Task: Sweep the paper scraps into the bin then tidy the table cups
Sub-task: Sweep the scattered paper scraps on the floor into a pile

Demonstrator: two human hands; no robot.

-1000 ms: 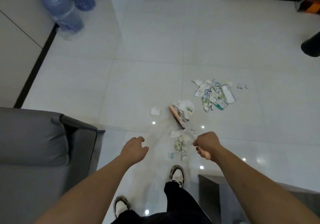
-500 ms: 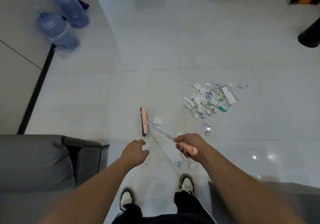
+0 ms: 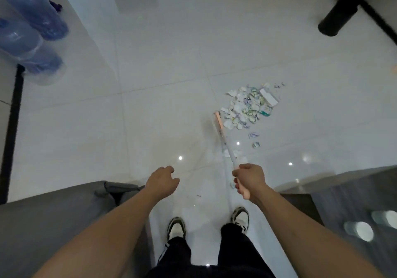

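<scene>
Broom head (image 3: 219,125) touching scrap pile's (image 3: 247,108) left edge, sofa (image 3: 53,219) left

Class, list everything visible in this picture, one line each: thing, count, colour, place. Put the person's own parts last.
paper scraps: one pile plus a few strays, white with green and purple, floor right of centre
broom: one, pink head and grip, beside the pile
water bottles: at least two, blue, top left
cylinder: one, black, top right
sofa: one, grey, bottom left
table: one, dark, bottom right
shoes: two, white and black, bottom centre
left hand: empty, loosely curled
right hand: grips the broom
</scene>
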